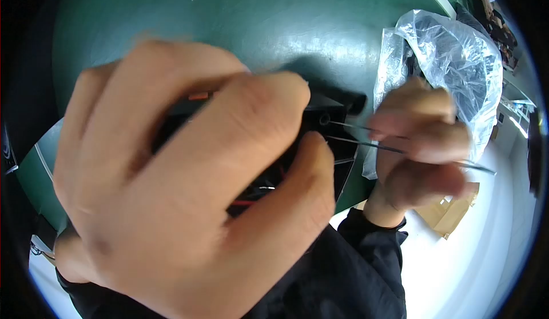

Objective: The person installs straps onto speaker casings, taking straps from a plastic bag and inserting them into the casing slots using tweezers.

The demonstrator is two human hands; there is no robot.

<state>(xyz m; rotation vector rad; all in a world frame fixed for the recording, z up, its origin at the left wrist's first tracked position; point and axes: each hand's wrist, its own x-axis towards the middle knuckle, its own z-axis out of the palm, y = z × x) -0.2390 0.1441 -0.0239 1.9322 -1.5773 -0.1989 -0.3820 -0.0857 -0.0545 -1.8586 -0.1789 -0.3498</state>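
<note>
The left hand (pixel 166 182) curls its fingers (pixel 246 110) over a black housing (pixel 350 103) above the green bench (pixel 229 10); I cannot tell their grip. The blurred right hand (pixel 423 133) apparently pinches thin dark wires (pixel 374 146) extending from the housing.

on the table (pixel 229 10) we have the case (pixel 340 173), mostly hidden behind our left hand (pixel 189 164). to the right, wires (pixel 374 144) stretch from the case to between the fingers of our right hand (pixel 426 133). partly behind that hand, at the table's right side, lies the bag (pixel 469 56); past our right wrist, on the floor (pixel 434 273), a box (pixel 452 216).
</note>
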